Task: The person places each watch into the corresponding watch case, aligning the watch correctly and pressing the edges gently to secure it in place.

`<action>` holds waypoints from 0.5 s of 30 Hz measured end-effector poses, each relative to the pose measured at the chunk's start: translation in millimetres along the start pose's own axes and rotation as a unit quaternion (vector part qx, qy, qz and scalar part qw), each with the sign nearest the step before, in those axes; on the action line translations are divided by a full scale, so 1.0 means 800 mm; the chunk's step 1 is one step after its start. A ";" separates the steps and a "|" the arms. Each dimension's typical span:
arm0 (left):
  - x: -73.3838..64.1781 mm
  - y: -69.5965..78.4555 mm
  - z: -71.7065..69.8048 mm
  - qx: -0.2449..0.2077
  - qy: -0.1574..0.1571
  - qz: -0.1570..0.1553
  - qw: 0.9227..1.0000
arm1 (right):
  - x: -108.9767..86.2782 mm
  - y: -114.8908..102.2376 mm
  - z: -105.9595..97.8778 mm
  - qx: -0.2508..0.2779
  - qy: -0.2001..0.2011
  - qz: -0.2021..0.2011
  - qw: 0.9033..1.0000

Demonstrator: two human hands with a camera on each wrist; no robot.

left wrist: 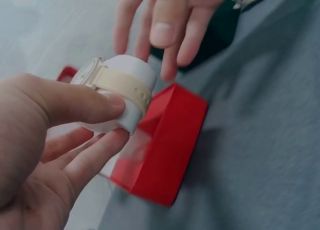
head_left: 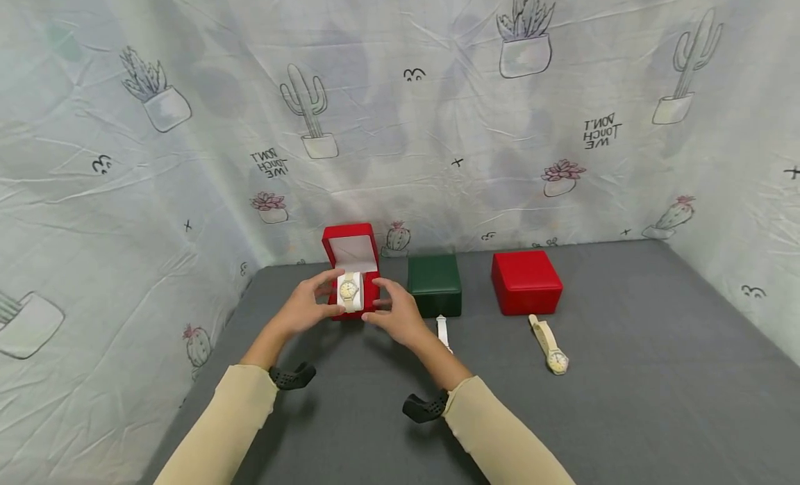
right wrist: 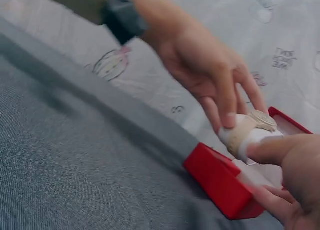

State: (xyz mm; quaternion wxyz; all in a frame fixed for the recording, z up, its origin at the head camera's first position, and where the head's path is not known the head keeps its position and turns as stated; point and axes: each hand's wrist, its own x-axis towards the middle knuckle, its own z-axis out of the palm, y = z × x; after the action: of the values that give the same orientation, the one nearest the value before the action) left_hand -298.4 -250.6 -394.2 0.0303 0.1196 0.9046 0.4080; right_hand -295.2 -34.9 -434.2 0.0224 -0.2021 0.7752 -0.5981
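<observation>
1. A white cushion (left wrist: 132,65), wrapped by a cream-strapped watch (head_left: 348,289), is pinched between thumb and fingers of the left hand (head_left: 306,306) — left of centre in the head view, over the open red box (head_left: 347,231).
2. The right hand (head_left: 400,317) is held just right of the cushion, its fingers spread.
3. Near the frame's lower centre, a green box (head_left: 434,283) and a partly hidden white strap (head_left: 442,329) are seen on the grey worktop (head_left: 350,415).
4. Right of centre, a second watch (head_left: 550,344) is laid below a closed red box (head_left: 527,282).
</observation>
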 end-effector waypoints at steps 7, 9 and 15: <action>0.019 -0.013 -0.007 0.044 -0.006 -0.034 0.998 | 0.011 0.000 0.020 -0.102 0.066 -0.006 0.993; 0.024 -0.015 -0.005 0.061 -0.016 -0.036 0.997 | 0.013 0.002 0.022 -0.133 0.059 0.007 0.989; 0.040 -0.016 -0.007 0.080 -0.032 -0.019 0.996 | 0.019 0.004 0.022 -0.228 -0.009 0.012 0.974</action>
State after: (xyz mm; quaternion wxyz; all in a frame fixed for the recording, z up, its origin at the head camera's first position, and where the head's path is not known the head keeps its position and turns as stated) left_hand -332.7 -255.3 -398.9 0.0570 0.1174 0.9350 0.3297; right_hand -304.7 -55.7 -438.8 -0.0107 -0.1981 0.8931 -0.4037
